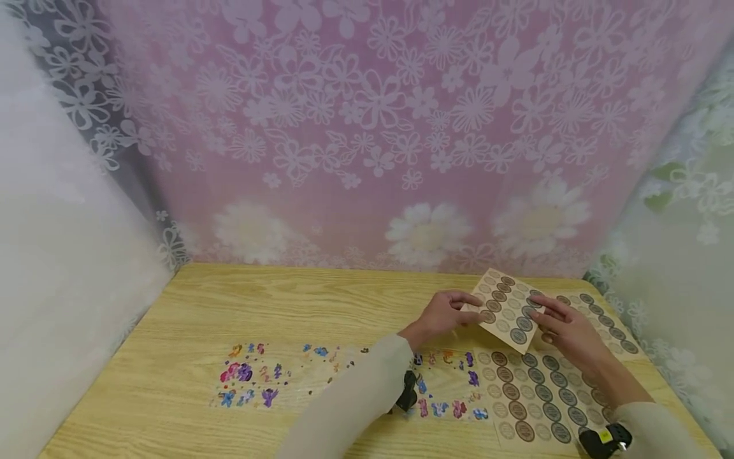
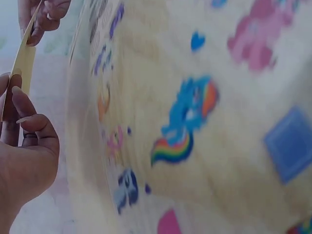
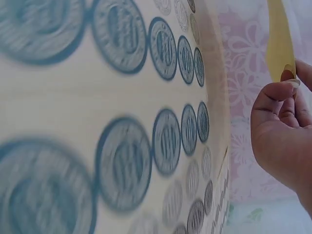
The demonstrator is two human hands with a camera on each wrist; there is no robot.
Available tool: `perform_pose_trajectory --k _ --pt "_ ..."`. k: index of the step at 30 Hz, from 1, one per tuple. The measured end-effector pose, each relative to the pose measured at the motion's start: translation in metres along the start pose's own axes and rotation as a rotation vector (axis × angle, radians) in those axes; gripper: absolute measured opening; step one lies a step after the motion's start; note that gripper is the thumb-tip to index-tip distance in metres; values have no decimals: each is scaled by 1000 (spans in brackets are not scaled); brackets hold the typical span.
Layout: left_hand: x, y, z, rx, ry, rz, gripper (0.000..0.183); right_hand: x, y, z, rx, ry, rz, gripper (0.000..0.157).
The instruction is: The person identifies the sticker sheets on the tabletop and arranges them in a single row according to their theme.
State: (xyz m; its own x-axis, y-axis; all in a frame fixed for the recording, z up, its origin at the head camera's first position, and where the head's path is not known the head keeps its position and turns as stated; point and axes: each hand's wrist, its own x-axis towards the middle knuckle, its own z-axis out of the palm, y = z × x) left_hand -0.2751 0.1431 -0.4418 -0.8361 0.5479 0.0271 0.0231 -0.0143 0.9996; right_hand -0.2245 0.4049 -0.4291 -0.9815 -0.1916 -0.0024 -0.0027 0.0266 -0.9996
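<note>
A cream sheet of round stickers [image 1: 507, 309], printed in rows of brown, grey and pale circles, is held tilted above the right part of the table. My left hand [image 1: 444, 313] pinches its left edge between thumb and fingers. On the opposite edge my right hand [image 1: 570, 328] grips it, fingertips over the printed face. Seen edge-on in the left wrist view, the sheet [image 2: 23, 68] stands between both hands. The right wrist view shows the right thumb and fingers [image 3: 278, 100] pinching the sheet's yellowish edge.
Below the hands lie more round-sticker sheets [image 1: 533, 398], with another [image 1: 608, 325] at the back right corner. Clear sheets of colourful pony stickers [image 1: 252, 376] spread over the middle and left of the wooden table [image 1: 172, 357]. Flowered cloth [image 1: 378, 127] hangs behind and at both sides.
</note>
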Motion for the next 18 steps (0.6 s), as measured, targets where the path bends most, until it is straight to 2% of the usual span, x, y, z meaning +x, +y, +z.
perform_pose_trajectory --k 2,4,9,12,15,18 --pt "-3 2 5 0 -25 6 22 -8 0 -3 -51 19 3 45" --pt "-6 2 12 -9 -54 15 22 -16 0 -8 -51 14 12 45" --pt "-11 0 31 -11 -89 37 18 -38 -3 -26 -8 -81 10 45" --pt "-15 0 48 22 -79 21 16 -52 -5 -40 -99 -136 16 45" --pt "-21 2 70 54 -94 -16 17 -67 -8 -56 -265 -129 73 45" --pt "-28 7 96 82 -153 -58 20 -82 -9 -73 -397 -100 155 46"
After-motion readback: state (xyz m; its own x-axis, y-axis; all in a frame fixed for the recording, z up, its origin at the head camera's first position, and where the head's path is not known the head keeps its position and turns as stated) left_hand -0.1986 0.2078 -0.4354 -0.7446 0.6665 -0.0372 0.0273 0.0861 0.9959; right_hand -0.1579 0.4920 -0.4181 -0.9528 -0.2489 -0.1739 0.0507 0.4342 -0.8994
